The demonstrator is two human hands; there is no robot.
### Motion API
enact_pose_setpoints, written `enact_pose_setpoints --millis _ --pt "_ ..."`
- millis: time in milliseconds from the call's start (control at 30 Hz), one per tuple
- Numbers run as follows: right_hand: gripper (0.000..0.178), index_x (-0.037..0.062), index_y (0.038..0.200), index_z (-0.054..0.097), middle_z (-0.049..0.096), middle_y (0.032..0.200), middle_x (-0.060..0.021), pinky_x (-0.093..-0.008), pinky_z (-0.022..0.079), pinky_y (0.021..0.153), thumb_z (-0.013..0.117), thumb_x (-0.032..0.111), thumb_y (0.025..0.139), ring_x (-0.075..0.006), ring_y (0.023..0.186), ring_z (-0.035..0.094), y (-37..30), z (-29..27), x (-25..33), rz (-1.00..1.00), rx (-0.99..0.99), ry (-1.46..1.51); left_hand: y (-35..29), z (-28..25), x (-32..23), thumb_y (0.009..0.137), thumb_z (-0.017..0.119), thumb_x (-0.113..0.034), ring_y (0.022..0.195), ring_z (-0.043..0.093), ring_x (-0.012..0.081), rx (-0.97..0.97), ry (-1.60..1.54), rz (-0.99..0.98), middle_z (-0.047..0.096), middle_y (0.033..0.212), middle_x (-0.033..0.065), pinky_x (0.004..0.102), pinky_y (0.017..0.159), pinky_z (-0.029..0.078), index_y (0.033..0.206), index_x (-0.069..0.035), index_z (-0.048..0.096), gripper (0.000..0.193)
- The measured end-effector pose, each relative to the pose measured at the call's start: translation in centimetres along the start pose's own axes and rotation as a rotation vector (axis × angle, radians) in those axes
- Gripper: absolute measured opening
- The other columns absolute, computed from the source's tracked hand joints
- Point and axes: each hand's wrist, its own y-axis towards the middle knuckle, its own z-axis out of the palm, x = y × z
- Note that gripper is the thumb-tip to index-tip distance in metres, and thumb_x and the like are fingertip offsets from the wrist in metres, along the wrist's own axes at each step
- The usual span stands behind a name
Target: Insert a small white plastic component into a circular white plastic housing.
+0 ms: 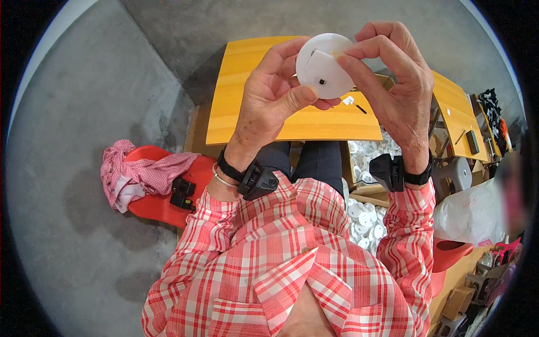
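Above the yellow table, my left hand point(265, 100) grips a round white plastic disc point(332, 74) by its left edge, thumb in front and fingers behind. A small dark square mark or hole shows low on the disc, and a pale straight-edged shape lies across its upper part. My right hand point(401, 76) is closed in a pinch, with thumb and forefinger tips together at the disc's upper right. Whatever lies between those tips is too small to make out. Beneath the hands, a small white piece point(348, 100) and a short black stick point(360, 109) lie on the table.
The yellow table point(247, 121) stands in front of me. Boxes of white discs point(365, 222) sit to the right of my legs. At left is a red chair point(151, 205) with a pink cloth point(120, 168). A second table point(457, 112) and a white bag point(469, 213) stand at right.
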Motion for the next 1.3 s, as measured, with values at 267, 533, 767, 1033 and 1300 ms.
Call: enact_pose_setpoints --millis 267,533,767,1033,1300 --pt "0.010 0.0024 0.079 0.062 0.057 0.089 -0.0057 -0.0260 0.045 0.072 0.070 0.006 0.074 -0.0148 0.081 0.056 0.0 -0.1 0.2 0.120 0.050 0.059 0.1 0.1 -0.1 0.083 0.064 -0.011 0.101 0.060 0.0273 0.001 -0.010 -0.007 0.054 0.117 0.0170 0.0356 0.077 0.056 0.127 -0.002 0.037 0.053" --pt "0.013 0.0020 0.079 0.062 0.059 0.079 -0.0084 -0.0286 0.044 0.060 0.071 0.011 0.077 -0.0165 0.073 0.056 0.5 -0.4 -0.9 0.213 0.103 0.333 0.0 -0.5 0.3 0.083 0.065 -0.024 0.107 0.056 0.0248 -0.002 0.138 -0.009 0.050 0.123 0.0135 0.0391 0.078 0.055 0.130 -0.001 0.034 0.061" --pt "0.013 0.0020 0.080 0.061 0.058 0.088 -0.0057 -0.0252 0.045 0.068 0.071 0.006 0.074 -0.0131 0.078 0.055 -1.1 1.2 -1.8 0.035 0.042 0.141 0.1 0.2 -0.1 0.086 0.061 -0.016 0.101 0.058 0.0219 -0.047 0.075 -0.048 0.053 0.116 0.0117 0.0375 0.078 0.054 0.127 -0.003 0.037 0.049" --pt "0.010 0.0026 0.091 0.059 0.058 0.089 -0.0008 -0.0210 0.043 0.068 0.061 0.010 0.086 -0.0066 0.077 0.051 -2.6 3.2 -2.3 0.192 0.002 0.497 0.0 0.3 -0.7 0.087 0.057 -0.009 0.084 0.063 0.0175 -0.163 0.220 -0.069 0.061 0.100 0.0096 0.0238 0.060 0.052 0.117 -0.003 0.044 0.033" --pt "0.030 -0.0009 0.107 0.056 0.059 0.086 -0.0009 -0.0204 0.043 0.069 0.050 0.025 0.094 -0.0065 0.081 0.055 -5.7 3.9 -3.2 0.547 0.057 0.741 0.3 1.1 -0.3 0.087 0.056 -0.009 0.074 0.066 0.0202 -0.256 0.279 -0.069 0.062 0.098 0.0143 0.0227 0.053 0.051 0.116 -0.001 0.042 0.033"
